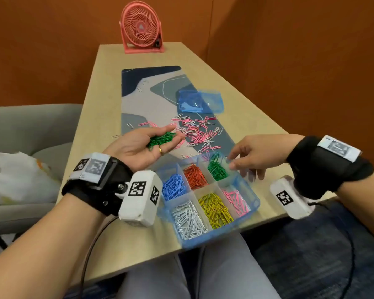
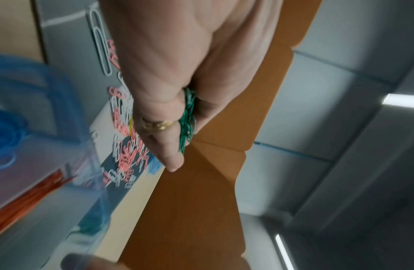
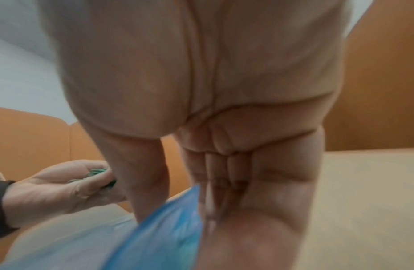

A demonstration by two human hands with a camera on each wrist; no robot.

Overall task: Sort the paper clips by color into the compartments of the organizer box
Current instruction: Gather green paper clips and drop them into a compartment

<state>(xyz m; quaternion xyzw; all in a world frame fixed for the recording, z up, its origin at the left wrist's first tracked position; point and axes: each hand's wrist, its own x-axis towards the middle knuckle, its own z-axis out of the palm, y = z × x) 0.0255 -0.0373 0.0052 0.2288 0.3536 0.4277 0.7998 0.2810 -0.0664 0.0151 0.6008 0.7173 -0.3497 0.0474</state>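
Cupped in the left hand [image 1: 138, 147], palm up, is a tangled bunch of green paper clips [image 1: 161, 140] — no common axis; the right hand [image 1: 252, 153] hangs loosely spread over the organizer box [image 1: 254, 205].

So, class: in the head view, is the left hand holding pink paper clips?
No: the left hand lies palm up with a bunch of green paper clips cupped in it, while the pink paper clips lie loose on the mat beyond.

A pink desk fan [image 1: 141, 26] stands upright at the table's [image 1: 91, 117] far end, well beyond both hands. A patterned desk mat [image 1: 138, 104] lies beneath and beyond the hands. A grey chair [image 1: 30, 126] with a white bag [image 1: 15, 175] sits beside the left hand.
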